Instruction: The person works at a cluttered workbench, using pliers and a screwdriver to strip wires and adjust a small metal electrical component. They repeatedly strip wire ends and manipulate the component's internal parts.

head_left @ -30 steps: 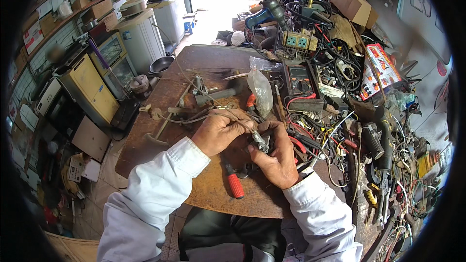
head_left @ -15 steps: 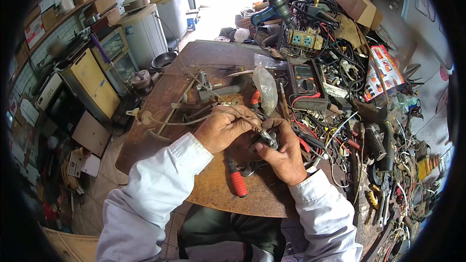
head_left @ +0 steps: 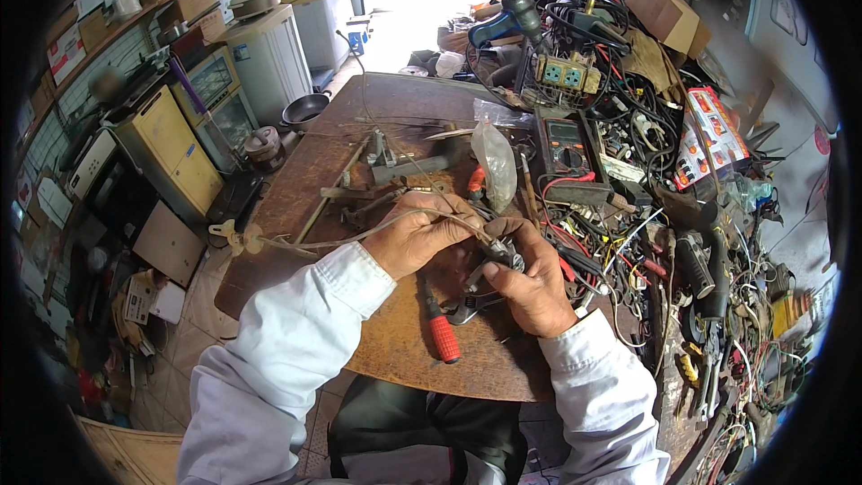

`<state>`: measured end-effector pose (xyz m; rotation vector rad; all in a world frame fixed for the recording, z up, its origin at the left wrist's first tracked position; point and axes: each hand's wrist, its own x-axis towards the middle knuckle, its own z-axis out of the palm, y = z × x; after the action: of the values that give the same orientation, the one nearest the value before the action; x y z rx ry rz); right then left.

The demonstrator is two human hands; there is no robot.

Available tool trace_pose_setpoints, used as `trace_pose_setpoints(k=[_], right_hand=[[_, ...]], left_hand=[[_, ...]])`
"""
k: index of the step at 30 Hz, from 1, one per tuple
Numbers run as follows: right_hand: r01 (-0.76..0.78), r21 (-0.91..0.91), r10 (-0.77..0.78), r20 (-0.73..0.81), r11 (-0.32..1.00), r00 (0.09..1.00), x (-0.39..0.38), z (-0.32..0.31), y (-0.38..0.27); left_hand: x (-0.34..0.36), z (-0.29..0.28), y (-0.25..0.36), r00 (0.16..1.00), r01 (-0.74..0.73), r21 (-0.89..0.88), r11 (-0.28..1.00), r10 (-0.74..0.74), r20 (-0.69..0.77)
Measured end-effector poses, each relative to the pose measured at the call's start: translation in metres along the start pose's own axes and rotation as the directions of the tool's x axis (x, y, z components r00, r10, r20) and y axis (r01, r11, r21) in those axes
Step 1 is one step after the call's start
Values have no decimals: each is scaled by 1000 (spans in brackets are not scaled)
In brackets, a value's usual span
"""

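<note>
Over the wooden workbench (head_left: 296,216), my left hand (head_left: 417,232) pinches a thin tan cable or tube (head_left: 346,241) between thumb and fingertips. It trails left to a small yellowish, flat-ended piece (head_left: 235,238) at the bench edge. My right hand (head_left: 537,286) is closed around a small grey metal fitting (head_left: 505,257), close against the left fingertips. Whether the tan line enters the fitting, I cannot tell. Below my hands lie a red-handled tool (head_left: 442,337) and a metal wrench (head_left: 465,310), partly hidden.
A clear plastic bag (head_left: 493,166), a multimeter (head_left: 566,148) and metal bars (head_left: 417,166) lie beyond my hands. Tangled wires and tools (head_left: 628,242) cover the right side, with a blue heat-gun-like tool (head_left: 503,22) behind. Appliances (head_left: 171,148) and a black pan (head_left: 306,110) stand left.
The tan line has swung, its upper loose end shifting right and its yellowish end dropping left. My right hand has lowered slightly and the fitting has turned a little.
</note>
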<state>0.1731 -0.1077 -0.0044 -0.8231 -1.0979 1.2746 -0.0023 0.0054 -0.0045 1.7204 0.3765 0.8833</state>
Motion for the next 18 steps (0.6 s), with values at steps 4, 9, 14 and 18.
trace_pose_setpoints(k=[4,9,14,18], right_hand=[[157,-256,-166,-15,954,986,2,-7,7],[280,-651,-349,25,705,937,-1,-7,9],[325,-688,-393,63,649,917,-3,-6,7],[304,-708,-367,68,637,928,-5,-7,10]], left_hand=[[-2,4,8,978,201,-205,958,-207,-7],[0,6,5,983,181,-238,954,-182,20],[-1,9,-1,993,117,-189,975,-116,21],[-3,14,-3,997,75,-80,994,-76,-5]])
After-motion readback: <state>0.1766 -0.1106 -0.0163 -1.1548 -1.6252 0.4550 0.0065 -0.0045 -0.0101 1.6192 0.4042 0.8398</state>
